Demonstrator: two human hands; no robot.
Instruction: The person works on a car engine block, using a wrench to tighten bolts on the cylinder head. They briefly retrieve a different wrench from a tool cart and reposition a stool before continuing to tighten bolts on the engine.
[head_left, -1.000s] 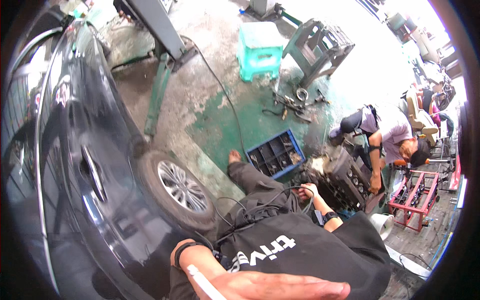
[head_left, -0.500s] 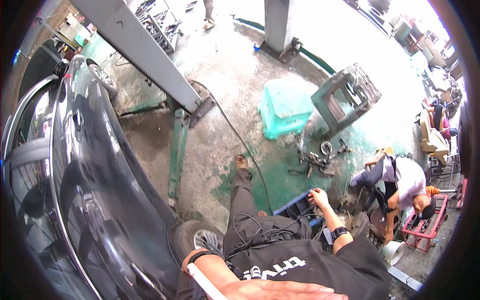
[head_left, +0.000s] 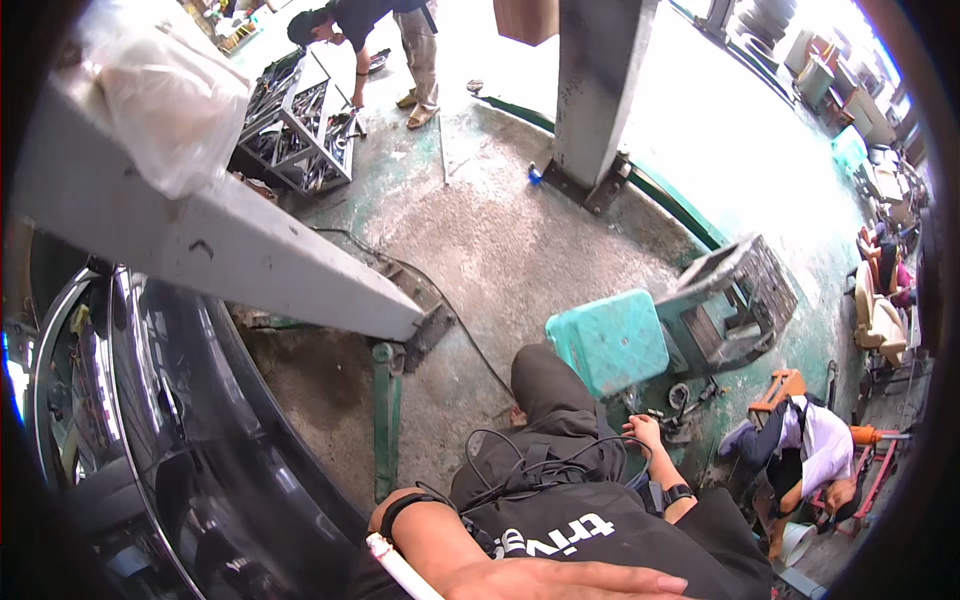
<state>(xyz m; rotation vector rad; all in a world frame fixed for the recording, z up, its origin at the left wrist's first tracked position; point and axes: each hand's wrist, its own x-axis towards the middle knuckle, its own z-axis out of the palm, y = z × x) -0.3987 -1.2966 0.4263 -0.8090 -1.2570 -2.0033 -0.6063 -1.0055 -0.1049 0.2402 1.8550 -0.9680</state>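
My left hand [head_left: 570,580] stretches across the bottom of the head view, fingers extended and nothing visible in them; a white strip [head_left: 405,566] runs beside that forearm. My right hand [head_left: 640,428] hangs open beside my dark-clad leg [head_left: 550,390], close to loose black cables [head_left: 505,455]. A turquoise plastic stool [head_left: 605,335] stands just beyond it, against a dark step stool [head_left: 735,295], with metal parts [head_left: 680,400] on the floor below.
A dark car [head_left: 200,430] fills the lower left. Grey lift posts [head_left: 590,100] [head_left: 280,270] rise ahead. A co-worker [head_left: 405,50] bends by a tool cart [head_left: 290,130]; another [head_left: 815,450] crouches at right near a red frame [head_left: 878,450]. A hose [head_left: 465,340] crosses the floor.
My view has swung up and forward, past the wheel and crate to the posts and tool cart. My leg has stepped forward; my right hand has left the cable it was touching.
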